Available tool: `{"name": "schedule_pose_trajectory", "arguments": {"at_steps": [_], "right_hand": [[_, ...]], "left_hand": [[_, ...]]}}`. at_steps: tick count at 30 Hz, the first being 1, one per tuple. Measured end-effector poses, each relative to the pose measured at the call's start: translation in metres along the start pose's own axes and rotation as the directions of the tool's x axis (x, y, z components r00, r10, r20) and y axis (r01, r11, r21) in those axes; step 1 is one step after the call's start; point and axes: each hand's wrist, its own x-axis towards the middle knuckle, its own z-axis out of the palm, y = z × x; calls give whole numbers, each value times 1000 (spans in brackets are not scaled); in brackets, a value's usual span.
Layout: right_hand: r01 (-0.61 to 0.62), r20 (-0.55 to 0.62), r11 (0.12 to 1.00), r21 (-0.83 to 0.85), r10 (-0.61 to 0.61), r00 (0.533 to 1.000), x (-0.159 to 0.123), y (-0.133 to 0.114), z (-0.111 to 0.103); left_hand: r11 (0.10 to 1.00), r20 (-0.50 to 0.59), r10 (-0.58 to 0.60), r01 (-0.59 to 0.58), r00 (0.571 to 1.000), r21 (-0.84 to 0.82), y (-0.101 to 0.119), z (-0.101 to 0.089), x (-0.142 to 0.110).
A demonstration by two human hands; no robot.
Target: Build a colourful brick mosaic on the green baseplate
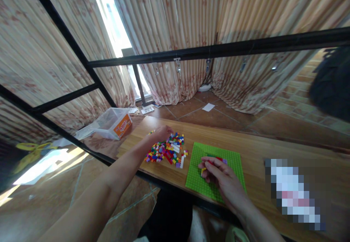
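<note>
– Green baseplate (195, 178) is lying beneath the right hand (218, 174). Finger state?

– Thumb and fingertips are pinching a small yellow piece (202, 171) above the board. Some red is showing at the thumb; cannot tell if it is a separate piece.

– Just beyond those fingers?

– Red, green and purple bricks (224, 160) are sitting on the baseplate, the hand partly covering them.

– Left hand (164, 132)?

– Hovering at the far side of the loose brick pile (158, 153). Cannot tell whether its fingers are gripping anything.

– Left of those fingers?

– Clear plastic box (105, 125) is standing on the floor.
</note>
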Motion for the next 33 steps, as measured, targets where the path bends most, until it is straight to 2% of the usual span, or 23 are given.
{"name": "schedule_pose_trajectory", "arguments": {"at_steps": [5, 9, 14, 17, 21, 24, 28, 30, 33], "right_hand": [[14, 3, 999, 34, -14, 1000, 0, -1, -1], [-12, -4, 987, 159, 12, 1000, 0, -6, -1], [-19, -23, 966, 259, 26, 999, 2, -12, -3], [27, -52, 975, 222, -16, 999, 5, -9, -8], [78, -109, 995, 62, -71, 992, 10, -7, -16], [101, -143, 994, -35, -105, 984, 13, -11, -21], [144, -195, 979, -145, -171, 966, 15, -20, -32], [175, -215, 961, -214, -221, 951, 15, -22, -37], [195, -231, 927, -321, -276, 933, 15, -23, -43]], "left_hand": [[997, 14, 38, -39, 999, 68, -1, 9, 3], [992, 4, 51, -52, 999, 112, -1, 14, 3], [989, -40, 76, -71, 996, 132, 8, 8, -2], [988, -87, 97, -86, 992, 127, 21, -1, -11], [993, -180, 119, -116, 976, 26, 50, -4, -37], [983, -209, 126, -150, 970, -105, 80, 11, -68], [920, -174, 159, -210, 972, -332, 118, 46, -108], [884, -173, 132, -194, 976, -425, 129, 63, -119], [845, -179, 55, -141, 982, -516, 131, 81, -122]]}}
